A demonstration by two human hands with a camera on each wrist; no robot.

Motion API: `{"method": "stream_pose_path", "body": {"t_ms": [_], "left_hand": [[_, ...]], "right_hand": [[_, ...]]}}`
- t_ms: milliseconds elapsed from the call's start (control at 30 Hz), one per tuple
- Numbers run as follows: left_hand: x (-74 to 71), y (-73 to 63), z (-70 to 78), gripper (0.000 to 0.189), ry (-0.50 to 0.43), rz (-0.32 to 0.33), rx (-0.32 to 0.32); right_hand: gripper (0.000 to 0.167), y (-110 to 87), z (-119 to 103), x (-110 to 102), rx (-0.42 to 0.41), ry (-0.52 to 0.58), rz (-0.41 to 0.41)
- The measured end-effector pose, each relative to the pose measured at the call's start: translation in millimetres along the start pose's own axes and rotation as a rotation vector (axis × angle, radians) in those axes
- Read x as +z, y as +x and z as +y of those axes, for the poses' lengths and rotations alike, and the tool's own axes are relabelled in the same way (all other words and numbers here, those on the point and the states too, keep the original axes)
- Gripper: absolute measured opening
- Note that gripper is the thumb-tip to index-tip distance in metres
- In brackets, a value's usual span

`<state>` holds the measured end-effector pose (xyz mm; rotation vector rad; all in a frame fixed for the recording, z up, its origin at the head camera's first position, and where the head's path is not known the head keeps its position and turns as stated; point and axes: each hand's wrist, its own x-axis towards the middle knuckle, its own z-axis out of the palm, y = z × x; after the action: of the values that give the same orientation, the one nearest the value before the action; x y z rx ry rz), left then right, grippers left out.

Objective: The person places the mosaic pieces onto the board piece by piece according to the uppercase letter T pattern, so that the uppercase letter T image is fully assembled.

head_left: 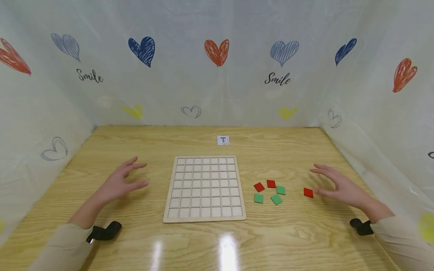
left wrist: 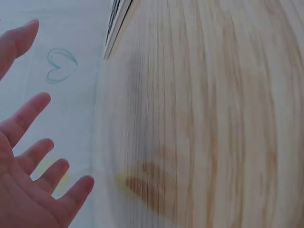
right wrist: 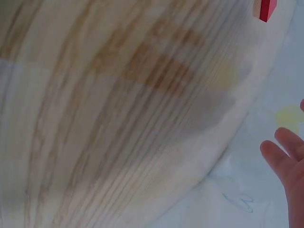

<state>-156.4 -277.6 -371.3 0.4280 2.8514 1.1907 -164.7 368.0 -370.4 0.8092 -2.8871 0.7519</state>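
Left of the wooden grid board (head_left: 205, 219), my left hand (head_left: 119, 184) hovers over the table with fingers spread and nothing in it; the left wrist view also shows its fingers (left wrist: 28, 118) apart. My right hand (head_left: 342, 189) is held out at the right side, fingers extended and holding nothing. Its thumb tip comes close to a lone red square tile (head_left: 308, 192), and a red tile (right wrist: 264, 9) shows at the top of the right wrist view. Between board and right hand lie two more red tiles (head_left: 259, 187) and several green tiles (head_left: 259, 198).
A small card (head_left: 223, 140) printed with a grid and a T-shaped pattern lies behind the board. The wood-grain table (head_left: 288, 237) is enclosed at the back and sides by a white curtain (head_left: 237, 94) with hearts. Black straps (head_left: 105, 231) sit at both wrists.
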Motion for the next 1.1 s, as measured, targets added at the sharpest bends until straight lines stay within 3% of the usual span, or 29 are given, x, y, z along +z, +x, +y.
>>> {"method": "stream_pose_path", "body": {"t_ms": [267, 567, 800, 1100], "left_hand": [[17.9, 8.5, 2.8, 0.047, -0.131, -0.062, 0.020], [31.9, 15.4, 5.5, 0.040, -0.117, -0.109, 0.009], [39.2, 21.5, 10.3, 0.037, -0.146, -0.186, 0.019], [47.0, 26.6, 15.9, 0.036, -0.189, -0.217, -0.009]], "right_hand": [[0.053, -0.8, -1.0, 6.6, -0.076, -0.103, 0.022], [0.047, 2.5, -0.2, 12.7, -0.176, -0.095, 0.033], [0.044, 3.2, 0.1, 15.9, -0.198, -0.099, 0.010], [0.039, 4.3, 0.7, 18.2, -0.236, -0.085, -0.023]]}}
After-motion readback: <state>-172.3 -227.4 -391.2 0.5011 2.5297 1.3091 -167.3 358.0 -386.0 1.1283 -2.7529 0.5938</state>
